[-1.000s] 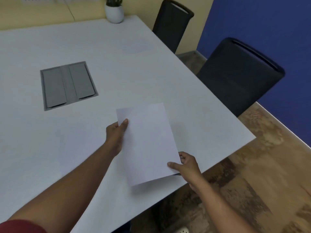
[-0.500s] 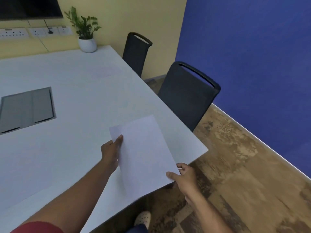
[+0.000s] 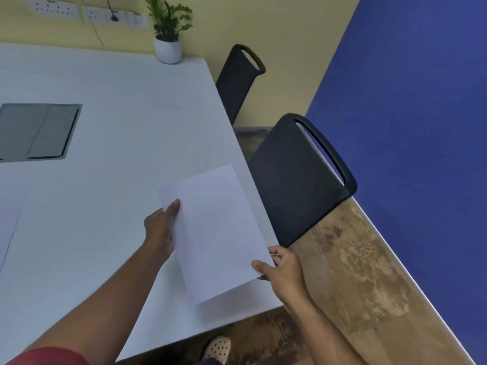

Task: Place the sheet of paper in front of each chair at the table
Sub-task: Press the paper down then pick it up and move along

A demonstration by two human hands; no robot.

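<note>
I hold a white sheet of paper (image 3: 216, 230) just above the near right corner of the white table (image 3: 110, 180). My left hand (image 3: 160, 227) grips its left edge, thumb on top. My right hand (image 3: 282, 270) pinches its near right corner. A black chair (image 3: 292, 180) stands at the table's right edge, right beside the sheet. A second black chair (image 3: 238, 80) stands farther along the same edge. Another sheet (image 3: 179, 100) lies faintly visible on the table in front of that far chair. The edge of one more sheet (image 3: 8, 230) shows at the far left.
A grey cable hatch (image 3: 37, 131) is set into the table's middle left. A potted plant (image 3: 168, 35) stands at the far corner below wall sockets (image 3: 89, 11). A blue wall (image 3: 421, 127) runs along the right past the wooden floor (image 3: 355, 272). My shoe (image 3: 217, 349) shows below.
The view has swung right and nearer to the table's right edge. The sheet, still held in both hands, now hangs beside the near chair.
</note>
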